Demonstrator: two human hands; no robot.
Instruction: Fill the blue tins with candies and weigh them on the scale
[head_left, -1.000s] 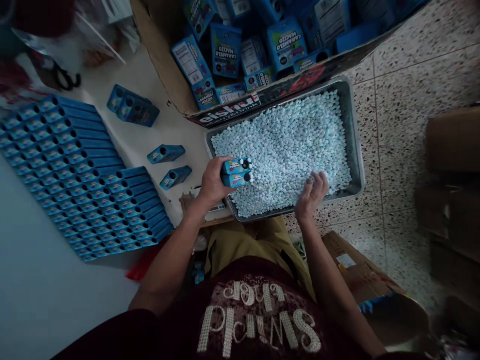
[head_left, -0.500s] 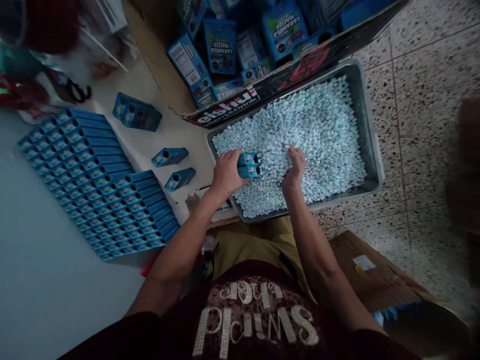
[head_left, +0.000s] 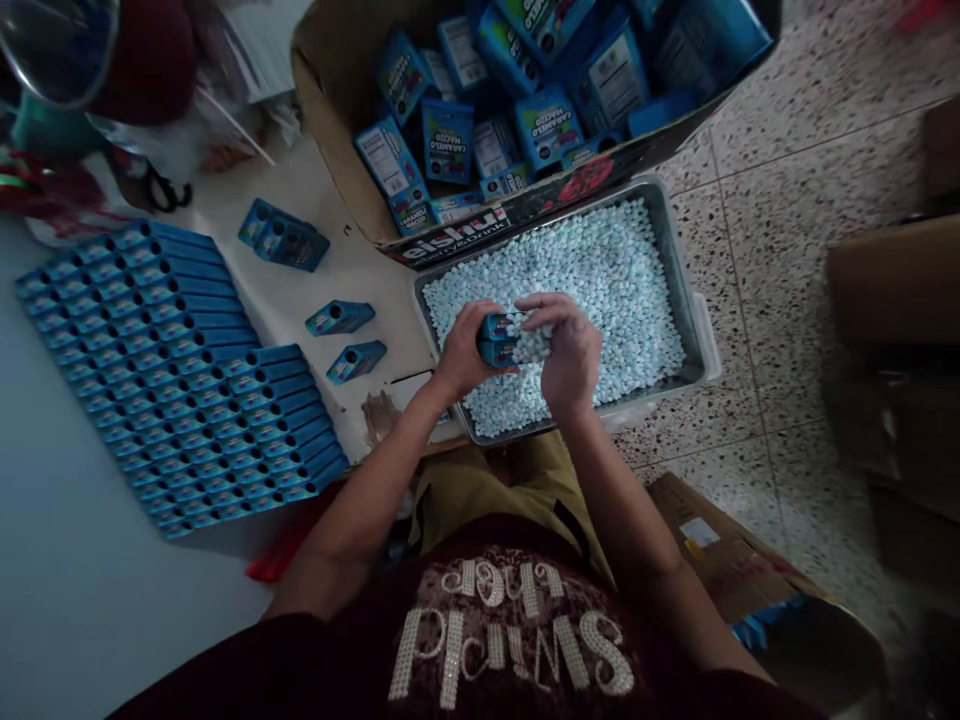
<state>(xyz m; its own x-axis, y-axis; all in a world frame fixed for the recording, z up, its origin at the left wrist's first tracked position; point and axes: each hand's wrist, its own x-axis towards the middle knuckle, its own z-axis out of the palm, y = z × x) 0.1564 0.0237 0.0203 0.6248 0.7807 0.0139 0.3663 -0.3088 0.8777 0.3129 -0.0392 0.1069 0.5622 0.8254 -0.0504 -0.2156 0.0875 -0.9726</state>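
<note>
Two small blue boxes (head_left: 496,341), side by side, are gripped in my left hand (head_left: 466,350) over the left part of a metal tray (head_left: 701,335). Pale blue and white candies (head_left: 615,290) fill the tray. My right hand (head_left: 568,352) is cupped around a heap of candies beside the ends of the boxes, its fingers pointing toward them. Where the candies meet the box ends, the openings are mostly hidden.
Left of the tray stand loose blue boxes (head_left: 357,361) and a large stacked block of them (head_left: 172,380). Behind it is a cardboard carton (head_left: 330,130) of blue boxes. Scissors (head_left: 166,190) lie at the back left; another carton (head_left: 720,550) is at the lower right.
My right hand has moved left to the two boxes and now holds a heap of candies. The left hand keeps its hold. The view has shifted.
</note>
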